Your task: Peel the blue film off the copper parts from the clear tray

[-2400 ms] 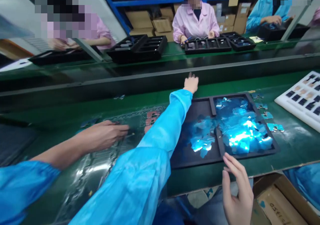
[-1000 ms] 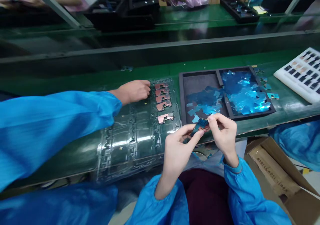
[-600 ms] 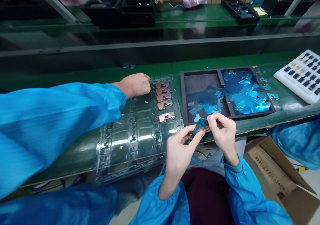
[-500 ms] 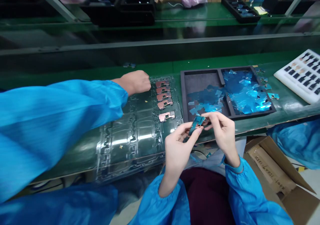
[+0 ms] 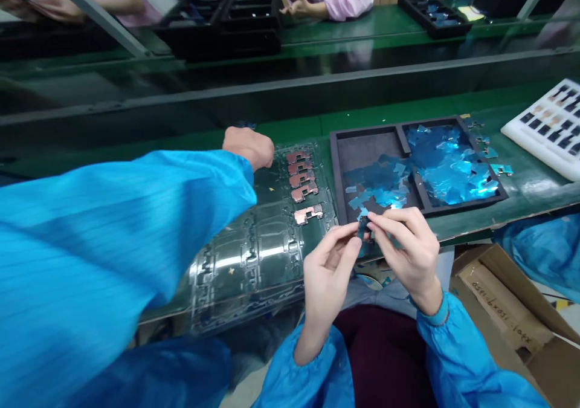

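Note:
A small dark circuit board is held on edge above the front rim of the black tray. My left hand is closed on its lower left part between thumb and fingers. The thumb and fingertips of my right hand pinch the board's upper right edge. A light blue bit of film shows at the board's top, by the right fingertips; whether it is attached cannot be told. To the left, several copper-coloured boards lie in a clear plastic tray.
The black divided tray contains many blue film pieces. More boards lie right of it, before a white panel with black pieces. A co-worker's blue sleeve and closed hand reach across at left. A cardboard box stands below right.
The board has turned from showing its green face to a darker, edge-on view. My right fingers have closed in on it. The co-worker's blue-sleeved arm reaches further into view.

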{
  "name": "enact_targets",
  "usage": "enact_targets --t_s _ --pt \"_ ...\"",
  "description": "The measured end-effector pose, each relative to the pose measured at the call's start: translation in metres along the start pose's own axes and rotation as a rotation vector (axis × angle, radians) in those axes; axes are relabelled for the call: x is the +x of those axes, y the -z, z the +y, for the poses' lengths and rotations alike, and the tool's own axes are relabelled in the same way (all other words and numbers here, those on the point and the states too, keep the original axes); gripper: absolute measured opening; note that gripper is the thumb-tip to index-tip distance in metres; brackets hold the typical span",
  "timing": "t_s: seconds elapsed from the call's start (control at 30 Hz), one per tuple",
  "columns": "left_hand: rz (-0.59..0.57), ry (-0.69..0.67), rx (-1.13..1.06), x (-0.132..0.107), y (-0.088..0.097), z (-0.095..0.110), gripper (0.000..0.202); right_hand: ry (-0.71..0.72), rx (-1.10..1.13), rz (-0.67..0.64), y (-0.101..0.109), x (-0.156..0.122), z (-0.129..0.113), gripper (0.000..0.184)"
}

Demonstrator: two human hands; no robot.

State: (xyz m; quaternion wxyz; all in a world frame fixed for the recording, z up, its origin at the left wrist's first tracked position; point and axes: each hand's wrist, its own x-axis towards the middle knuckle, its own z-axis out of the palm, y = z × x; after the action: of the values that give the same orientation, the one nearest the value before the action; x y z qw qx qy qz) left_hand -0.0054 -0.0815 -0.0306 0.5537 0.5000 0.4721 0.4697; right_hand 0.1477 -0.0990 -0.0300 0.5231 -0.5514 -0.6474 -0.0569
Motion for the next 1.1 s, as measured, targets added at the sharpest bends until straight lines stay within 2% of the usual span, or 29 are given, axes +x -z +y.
enact_targets --t_s 0.23,0.47,0.6,0.8,1.03,1.1 --pt "-0.09 0.207 -0.262 0.0 0.003 0.003 0.029 0.182 -0.057 0.046 0.004 -0.013 0.004 0.044" --pt "-0.108 0.396 -0.52 0.003 0.004 0.001 0.041 0.27 -0.144 -0.057 0.013 -0.021 0.004 0.027" --pt "-0.119 0.473 -0.581 0.007 0.007 -0.001 0.046 0.293 -0.112 -0.087 0.016 -0.024 0.006 0.028" --pt "-0.119 0.474 -0.631 0.016 0.009 0.002 0.047 0.315 -0.069 -0.141 0.019 -0.033 0.01 0.029" --pt "-0.021 0.452 -0.666 0.023 0.008 0.006 0.034 0.328 0.028 -0.13 0.023 -0.035 0.012 0.024" --pt "0.034 0.413 -0.657 0.025 0.009 0.005 0.029 0.29 0.047 -0.099 0.025 -0.038 0.012 0.024"
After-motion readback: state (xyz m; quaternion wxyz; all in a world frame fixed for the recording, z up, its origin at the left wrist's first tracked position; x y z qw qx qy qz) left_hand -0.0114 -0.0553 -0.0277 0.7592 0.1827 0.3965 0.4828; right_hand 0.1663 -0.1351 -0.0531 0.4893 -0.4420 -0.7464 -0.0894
